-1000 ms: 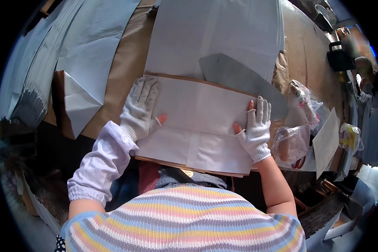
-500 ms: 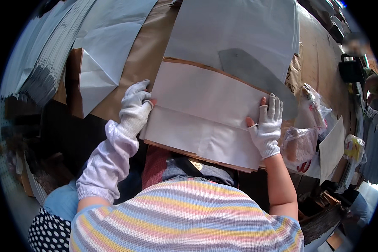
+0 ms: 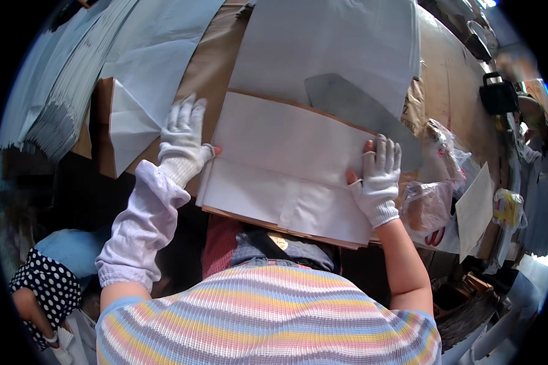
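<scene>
A stack of white folded paper sheets with brown edges point(image 3: 268, 149) lies in front of me, its near side over my lap. My left hand point(image 3: 186, 137), in a white knit glove with a bare thumb tip, is open beside the stack's left edge, fingers stretched away from me and slightly blurred. The thumb points at that edge; whether it touches, I cannot tell. My right hand point(image 3: 380, 179), gloved with the thumb tip and one fingertip bare, rests flat on the stack's right end with fingers extended. Beyond the stack lies a grey pointed sheet point(image 3: 356, 100) on large white sheets point(image 3: 323, 45).
A folded white-and-brown paper piece point(image 3: 134, 118) and fanned piles of pale sheets point(image 3: 70, 100) lie at left. Clear plastic bags point(image 3: 429, 204) and a stiff pale card point(image 3: 474, 210) are at right. Another person in polka-dot clothing point(image 3: 52, 271) is at lower left.
My left hand has opened from a curled shape and moved left, off the stack's edge. My right hand stays on the stack. The person at lower left shows more of an arm.
</scene>
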`<state>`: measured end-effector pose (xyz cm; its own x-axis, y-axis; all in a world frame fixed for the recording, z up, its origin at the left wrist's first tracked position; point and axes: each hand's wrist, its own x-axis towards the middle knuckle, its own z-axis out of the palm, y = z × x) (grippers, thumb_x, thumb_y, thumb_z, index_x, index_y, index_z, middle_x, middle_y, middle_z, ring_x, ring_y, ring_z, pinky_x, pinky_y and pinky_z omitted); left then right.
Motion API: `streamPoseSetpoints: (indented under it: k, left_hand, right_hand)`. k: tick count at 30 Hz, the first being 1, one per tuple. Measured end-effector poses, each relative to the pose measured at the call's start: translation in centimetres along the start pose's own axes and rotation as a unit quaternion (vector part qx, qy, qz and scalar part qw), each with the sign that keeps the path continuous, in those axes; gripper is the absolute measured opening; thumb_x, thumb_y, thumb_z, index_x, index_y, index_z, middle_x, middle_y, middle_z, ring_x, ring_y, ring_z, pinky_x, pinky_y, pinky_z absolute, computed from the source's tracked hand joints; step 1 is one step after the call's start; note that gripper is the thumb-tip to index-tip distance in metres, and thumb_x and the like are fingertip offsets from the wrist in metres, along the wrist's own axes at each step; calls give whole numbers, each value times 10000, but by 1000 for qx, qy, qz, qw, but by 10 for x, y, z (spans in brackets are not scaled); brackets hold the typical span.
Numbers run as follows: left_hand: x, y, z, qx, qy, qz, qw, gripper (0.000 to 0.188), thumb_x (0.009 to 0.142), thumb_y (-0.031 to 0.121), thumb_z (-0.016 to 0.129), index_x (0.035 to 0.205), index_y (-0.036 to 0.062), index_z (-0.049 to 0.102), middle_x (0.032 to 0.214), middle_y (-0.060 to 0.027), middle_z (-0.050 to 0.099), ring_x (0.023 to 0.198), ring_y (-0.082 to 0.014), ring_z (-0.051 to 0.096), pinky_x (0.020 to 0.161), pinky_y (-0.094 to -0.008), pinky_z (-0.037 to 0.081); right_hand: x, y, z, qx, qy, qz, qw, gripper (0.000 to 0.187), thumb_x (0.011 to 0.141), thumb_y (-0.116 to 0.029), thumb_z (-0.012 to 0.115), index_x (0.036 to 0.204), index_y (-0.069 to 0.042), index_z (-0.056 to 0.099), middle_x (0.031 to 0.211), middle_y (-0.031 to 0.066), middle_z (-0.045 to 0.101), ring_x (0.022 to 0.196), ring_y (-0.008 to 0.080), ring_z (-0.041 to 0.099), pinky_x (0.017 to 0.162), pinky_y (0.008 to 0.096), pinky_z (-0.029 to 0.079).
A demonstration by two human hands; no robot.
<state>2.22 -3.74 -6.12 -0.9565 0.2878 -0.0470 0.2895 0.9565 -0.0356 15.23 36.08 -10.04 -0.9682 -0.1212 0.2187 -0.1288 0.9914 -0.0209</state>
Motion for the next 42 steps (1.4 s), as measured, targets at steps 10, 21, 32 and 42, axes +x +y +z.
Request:
streamPoseSetpoints:
  k: [10, 21, 32, 42]
  left_hand:
    - [10, 22, 62, -123, 109, 335, 928, 1001, 850, 573, 676, 1613, 62, 274, 1666, -189, 276, 1536, -409, 262, 1260, -574, 189]
    - [55, 99, -73, -220, 91, 301, 923, 540, 686, 214, 882, 1118, -52, 698, 1125, -189, 731, 1101, -372, 693, 982, -439, 556]
    - [-9, 93, -110, -188, 108, 306, 927, 620, 757, 238, 841, 1279, -21, 629, 1299, -202, 660, 1251, -377, 617, 1074, -444, 491]
    - [-26, 126, -48, 72, 192, 355, 912, 525, 847, 153, 712, 1331, 5, 571, 1252, -191, 624, 1110, -349, 646, 929, -445, 552]
  right_hand:
    - [-1, -6, 0, 62, 19, 12, 998, 856, 721, -445, 795, 1391, 20, 533, 1562, 277, 378, 1478, 473, 314, 1249, 614, 195]
    - [-31, -11, -23, 101, 163, -42, 981, 494, 768, -282, 773, 1128, -1, 586, 1469, 227, 497, 1391, 465, 435, 1176, 671, 299]
    - [31, -105, -96, 192, 181, -126, 956, 309, 644, -170, 796, 873, -8, 668, 1244, 168, 618, 1185, 377, 588, 1093, 610, 440]
    - [-91, -53, -50, 842, 91, 260, 463, 946, 991, -755, 362, 1516, 29, 426, 1493, 183, 524, 1395, 314, 486, 1207, 461, 328]
